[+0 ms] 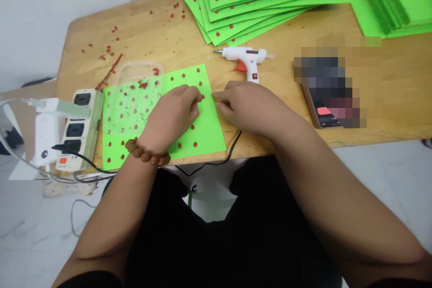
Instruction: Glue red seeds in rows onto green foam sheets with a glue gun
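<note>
**Tiny things need a gentle touch**

We see a green sheet (214, 132) lying flat on the table (286, 31), close to the near edge. Rows of red bits (195, 144) dot it, and a clear plastic tub (141, 66) stands over part of it.

Our left hand (175, 110) is over the sheet with its fingers curled in. One red bit is just beside its pointing finger, but we cannot tell if the hand pinches anything. Our right hand (249, 103) is by the sheet's right edge, pointing finger out and thumb close below. We cannot tell if something tiny is between them.

The sheet looks thin, light and a bit soft, like felt, so it may bend. We think a bare edge or corner is the best place to hold it. The red bits look very light and easy to drop, so a small pinch with the fingertips should do. The white glue gun (251, 56) lies just past our right hand, and its metal tip could be hot.
</note>
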A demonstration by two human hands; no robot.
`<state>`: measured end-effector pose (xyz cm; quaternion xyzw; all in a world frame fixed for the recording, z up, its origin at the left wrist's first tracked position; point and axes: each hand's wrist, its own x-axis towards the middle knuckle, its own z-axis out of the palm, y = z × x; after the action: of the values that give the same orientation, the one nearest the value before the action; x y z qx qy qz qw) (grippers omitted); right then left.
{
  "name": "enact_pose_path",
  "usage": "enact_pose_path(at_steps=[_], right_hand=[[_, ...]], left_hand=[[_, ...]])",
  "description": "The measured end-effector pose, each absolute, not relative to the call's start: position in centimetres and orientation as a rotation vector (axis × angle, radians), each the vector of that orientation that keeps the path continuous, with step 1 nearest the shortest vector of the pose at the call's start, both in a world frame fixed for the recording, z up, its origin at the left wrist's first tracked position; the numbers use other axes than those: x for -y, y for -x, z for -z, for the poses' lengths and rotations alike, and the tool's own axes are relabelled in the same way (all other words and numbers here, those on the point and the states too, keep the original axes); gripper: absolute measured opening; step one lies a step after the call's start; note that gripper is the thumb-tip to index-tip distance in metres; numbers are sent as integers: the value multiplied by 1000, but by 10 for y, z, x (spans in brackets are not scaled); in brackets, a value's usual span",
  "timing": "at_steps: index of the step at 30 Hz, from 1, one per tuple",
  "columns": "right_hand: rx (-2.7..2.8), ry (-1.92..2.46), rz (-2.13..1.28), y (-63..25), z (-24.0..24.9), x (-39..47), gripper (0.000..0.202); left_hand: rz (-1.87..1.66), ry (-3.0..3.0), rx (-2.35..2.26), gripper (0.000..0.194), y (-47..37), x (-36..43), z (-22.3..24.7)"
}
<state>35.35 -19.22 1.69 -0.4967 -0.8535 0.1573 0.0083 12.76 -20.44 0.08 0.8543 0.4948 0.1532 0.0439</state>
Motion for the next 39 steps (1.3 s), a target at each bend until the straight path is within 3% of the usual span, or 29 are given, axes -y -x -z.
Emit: enact_pose_path(at_steps=[11, 19, 39], right_hand=[[2676, 1551, -505, -354, -18, 192, 40], [2682, 1562, -502, -353, -20, 192, 39], [2678, 1549, -491, -354, -19, 192, 36]], left_hand=[[-452, -2586, -1489, 27, -128, 202, 6], [-429, -2538, -1561, 11, -134, 203, 6], [-383, -2625, -1606, 12, -133, 206, 3]])
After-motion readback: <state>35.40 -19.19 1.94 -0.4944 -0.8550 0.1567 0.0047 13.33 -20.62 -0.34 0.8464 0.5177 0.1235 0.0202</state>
